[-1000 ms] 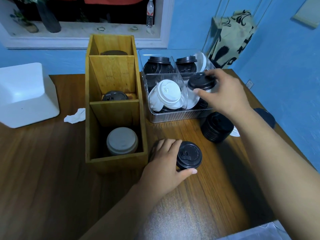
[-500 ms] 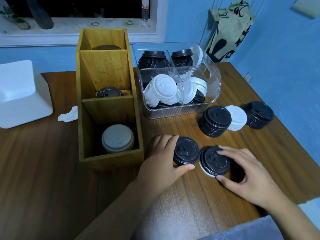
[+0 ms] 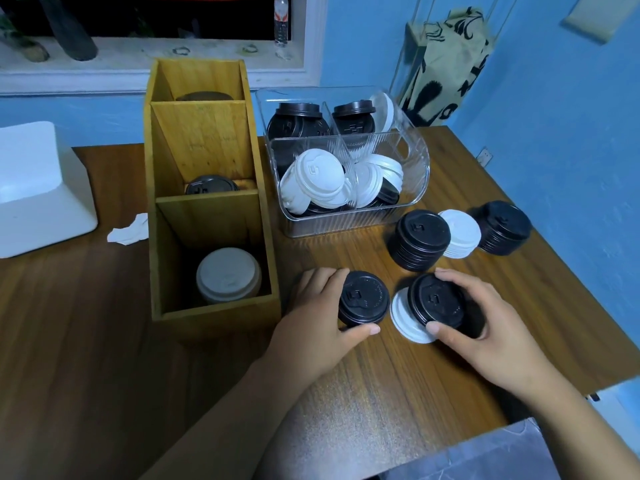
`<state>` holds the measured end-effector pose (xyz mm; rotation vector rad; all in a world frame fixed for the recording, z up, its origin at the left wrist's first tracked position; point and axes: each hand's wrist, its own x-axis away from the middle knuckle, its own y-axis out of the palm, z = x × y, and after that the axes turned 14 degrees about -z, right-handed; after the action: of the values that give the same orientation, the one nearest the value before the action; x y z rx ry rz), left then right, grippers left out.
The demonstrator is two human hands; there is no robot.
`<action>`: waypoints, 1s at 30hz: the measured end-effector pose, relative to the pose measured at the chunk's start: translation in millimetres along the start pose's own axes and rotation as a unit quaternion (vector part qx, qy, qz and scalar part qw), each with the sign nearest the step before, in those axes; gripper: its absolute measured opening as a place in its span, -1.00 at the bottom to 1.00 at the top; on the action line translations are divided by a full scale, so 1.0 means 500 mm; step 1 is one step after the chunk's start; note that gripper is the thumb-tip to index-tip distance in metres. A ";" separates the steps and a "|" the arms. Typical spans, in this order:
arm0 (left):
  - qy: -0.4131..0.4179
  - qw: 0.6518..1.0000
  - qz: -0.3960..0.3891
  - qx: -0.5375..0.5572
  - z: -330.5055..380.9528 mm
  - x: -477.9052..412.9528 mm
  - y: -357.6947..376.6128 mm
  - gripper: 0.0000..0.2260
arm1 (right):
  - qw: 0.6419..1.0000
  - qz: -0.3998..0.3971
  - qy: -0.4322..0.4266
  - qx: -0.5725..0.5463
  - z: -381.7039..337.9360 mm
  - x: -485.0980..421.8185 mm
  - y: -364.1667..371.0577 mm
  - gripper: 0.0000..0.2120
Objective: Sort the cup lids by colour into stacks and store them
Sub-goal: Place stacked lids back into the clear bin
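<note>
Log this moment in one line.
left hand: grips black stack | right hand: grips black lid lying on white lid | both on table

Small room, home or café back room: blue painted wall (image 3: 571, 140), wooden tabletop (image 3: 69, 341), window sill (image 3: 138, 62) upper left with bottle (image 3: 281, 19), cloth bag (image 3: 446, 64) hanging upper right, takeaway cup lids (image 3: 419, 240) stacked.

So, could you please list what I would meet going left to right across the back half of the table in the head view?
White foam block, crumpled tissue, wooden organiser, clear bin, black lid stack, white lid stack, second black lid stack.
</note>
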<state>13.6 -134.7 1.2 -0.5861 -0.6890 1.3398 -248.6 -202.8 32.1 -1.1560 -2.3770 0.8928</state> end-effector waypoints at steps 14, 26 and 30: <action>-0.007 1.000 -0.006 0.020 0.002 -0.005 -0.002 -0.06 | 0.983 -0.122 -0.102 0.093 -0.071 -0.111 0.068 -0.40; 0.008 1.000 0.010 0.010 -0.006 -0.007 0.006 -0.07 | 0.982 -0.118 -0.041 0.141 -0.081 -0.114 0.085 -0.29; 0.016 1.000 0.018 -0.001 -0.006 -0.004 0.009 -0.15 | 0.978 -0.123 -0.041 0.162 -0.076 -0.110 0.090 -0.21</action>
<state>12.7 -135.9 -4.6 -0.6231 -0.6566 1.3606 -168.4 -210.9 28.3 -0.6947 -2.2611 1.2025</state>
